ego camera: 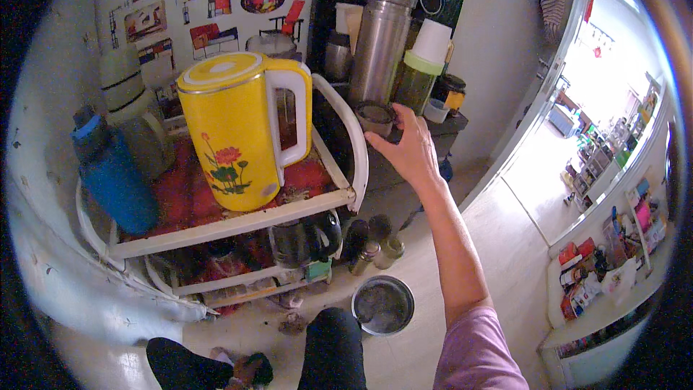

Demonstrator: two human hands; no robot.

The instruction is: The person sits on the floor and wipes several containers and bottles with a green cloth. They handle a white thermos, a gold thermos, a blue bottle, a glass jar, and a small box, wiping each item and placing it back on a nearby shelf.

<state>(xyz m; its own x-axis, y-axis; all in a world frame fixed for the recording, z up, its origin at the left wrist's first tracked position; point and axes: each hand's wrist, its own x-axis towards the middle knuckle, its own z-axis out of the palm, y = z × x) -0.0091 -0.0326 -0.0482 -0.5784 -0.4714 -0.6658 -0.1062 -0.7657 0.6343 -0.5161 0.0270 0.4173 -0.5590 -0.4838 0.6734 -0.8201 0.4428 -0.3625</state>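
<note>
My right hand [409,146] reaches out with thumb and fingers spread around a small dark-topped cup [375,118]; whether the fingertips touch it I cannot tell. Behind the cup stands a tall stainless steel flask [383,46]. Just beyond my fingers are a green bottle with a white cup-like top [419,78], a small clear cup [436,110] and a dark-lidded jar [452,89]. To the left, a yellow electric kettle [235,130] with a flower print stands on a white-framed cart [233,230]. My left hand is out of view.
A blue bottle [116,173] leans at the cart's left side. On its lower shelf sits a glass pot [292,241]. Several jars [390,252] and a round metal basin [383,305] stand on the floor, near my knees. A doorway [590,108] opens at the right.
</note>
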